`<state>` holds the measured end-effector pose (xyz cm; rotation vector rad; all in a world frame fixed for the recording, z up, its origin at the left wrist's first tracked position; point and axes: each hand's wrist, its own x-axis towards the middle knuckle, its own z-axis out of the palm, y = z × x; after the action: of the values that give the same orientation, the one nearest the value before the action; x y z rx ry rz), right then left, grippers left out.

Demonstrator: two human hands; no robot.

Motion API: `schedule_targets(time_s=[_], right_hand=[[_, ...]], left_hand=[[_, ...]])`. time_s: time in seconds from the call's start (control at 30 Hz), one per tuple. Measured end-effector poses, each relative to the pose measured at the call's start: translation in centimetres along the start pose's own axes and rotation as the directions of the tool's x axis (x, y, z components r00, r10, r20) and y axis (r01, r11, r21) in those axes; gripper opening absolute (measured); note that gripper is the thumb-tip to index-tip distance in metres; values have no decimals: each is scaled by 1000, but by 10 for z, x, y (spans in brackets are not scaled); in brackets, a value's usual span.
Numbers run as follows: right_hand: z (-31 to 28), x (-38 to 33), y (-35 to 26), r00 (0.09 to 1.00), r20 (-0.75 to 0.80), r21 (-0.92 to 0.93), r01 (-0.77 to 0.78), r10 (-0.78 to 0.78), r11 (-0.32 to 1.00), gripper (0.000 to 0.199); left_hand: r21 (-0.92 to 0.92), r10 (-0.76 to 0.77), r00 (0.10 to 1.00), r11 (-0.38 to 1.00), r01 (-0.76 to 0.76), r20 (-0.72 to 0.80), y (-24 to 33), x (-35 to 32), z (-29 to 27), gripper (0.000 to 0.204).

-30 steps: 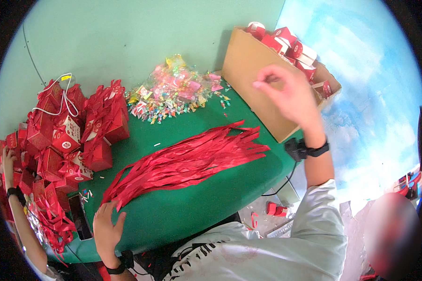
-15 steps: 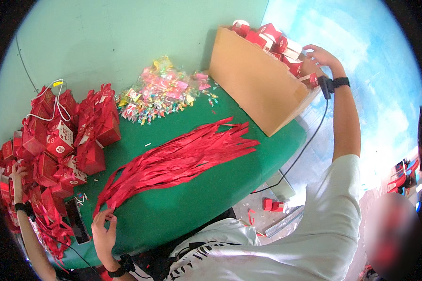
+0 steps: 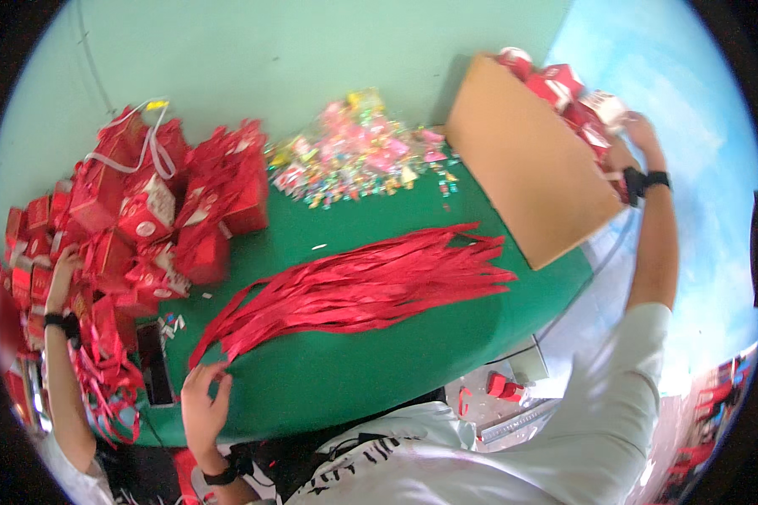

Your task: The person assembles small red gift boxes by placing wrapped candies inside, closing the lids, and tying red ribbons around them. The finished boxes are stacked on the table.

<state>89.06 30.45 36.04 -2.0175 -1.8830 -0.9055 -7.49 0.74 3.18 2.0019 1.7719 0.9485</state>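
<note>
My left hand (image 3: 204,408) is at the near end of a long bundle of red ribbons (image 3: 354,286), which lies across the green table (image 3: 337,379). Its thumb stands apart from the bent fingers, and nothing shows between them. Off to the far right, my right hand (image 3: 644,143) reaches over the edge of a cardboard box (image 3: 531,160). It is beside a white-and-red gift box (image 3: 605,111) among several others heaped inside. Blur and the box wall hide what its fingers do.
A heap of red gift boxes (image 3: 101,202) fills the left, with another person's hand (image 3: 63,273) on it. Wrapped candies (image 3: 354,156) are piled at the back. A dark phone (image 3: 153,366) lies near the left edge. A cable (image 3: 611,252) hangs from my right wrist.
The whole view has shifted, so things appear further right. My right hand has dipped lower beside the gift boxes. My left thumb and fingers have parted slightly at the ribbon end.
</note>
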Motion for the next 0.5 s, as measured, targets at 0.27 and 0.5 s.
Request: schedule_targets(time_s=[0.27, 0.5], right_hand=[[-112, 29, -142, 897, -344, 162, -234, 277, 959, 49], [-134, -77, -402, 953, -291, 814, 293, -84, 502, 24]], left_hand=[[141, 140, 989, 979, -145, 46, 65, 11, -15, 28], [100, 113, 992, 988, -119, 59, 74, 13, -12, 36]])
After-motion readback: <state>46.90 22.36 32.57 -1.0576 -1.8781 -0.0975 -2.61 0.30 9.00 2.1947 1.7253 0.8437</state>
